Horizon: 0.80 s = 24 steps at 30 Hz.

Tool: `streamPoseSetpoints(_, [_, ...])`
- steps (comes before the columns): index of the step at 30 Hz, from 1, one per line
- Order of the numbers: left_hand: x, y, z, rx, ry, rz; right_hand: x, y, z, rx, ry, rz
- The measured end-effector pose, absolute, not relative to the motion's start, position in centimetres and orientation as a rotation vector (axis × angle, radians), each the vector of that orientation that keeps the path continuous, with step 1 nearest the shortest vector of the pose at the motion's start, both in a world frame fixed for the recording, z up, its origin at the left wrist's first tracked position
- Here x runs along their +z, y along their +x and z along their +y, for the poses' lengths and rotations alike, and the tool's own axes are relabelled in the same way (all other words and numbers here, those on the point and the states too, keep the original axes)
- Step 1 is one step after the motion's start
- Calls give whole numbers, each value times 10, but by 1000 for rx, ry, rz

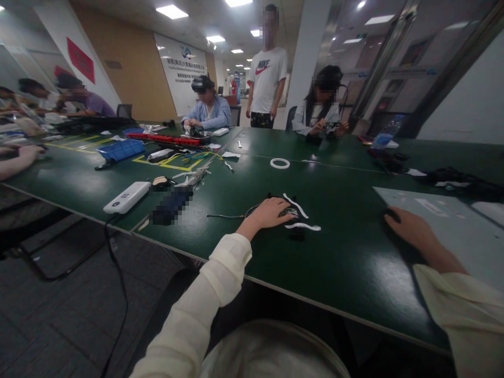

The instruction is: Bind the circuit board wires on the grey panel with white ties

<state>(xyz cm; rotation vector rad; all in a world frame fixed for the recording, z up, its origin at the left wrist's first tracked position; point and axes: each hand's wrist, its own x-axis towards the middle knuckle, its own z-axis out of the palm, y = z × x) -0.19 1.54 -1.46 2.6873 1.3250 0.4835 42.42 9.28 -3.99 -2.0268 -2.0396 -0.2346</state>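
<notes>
My left hand lies palm down on a small black device with a coiled dark cable, in the middle of the dark green table. Two white strips lie across and beside that device. My right hand rests on the table to the right, its fingertips on a small dark object at the corner of a grey sheet. Whether either hand grips anything is not visible. Both arms wear cream sleeves.
A white tape ring lies farther back. To the left are a white power bank, loose tools, a blue tray and a red strip. Several other people sit or stand along the far and left sides.
</notes>
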Motion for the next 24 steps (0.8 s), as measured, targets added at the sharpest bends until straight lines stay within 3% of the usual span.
streamPoseSetpoints(8, [-13,-3,15,460,2691,1319,-35,406,77,-20,-2100,-2080])
streamPoseSetpoints(24, [-16,-2,14,445,2722,1358,-36,306,21,200,-1457,-2283])
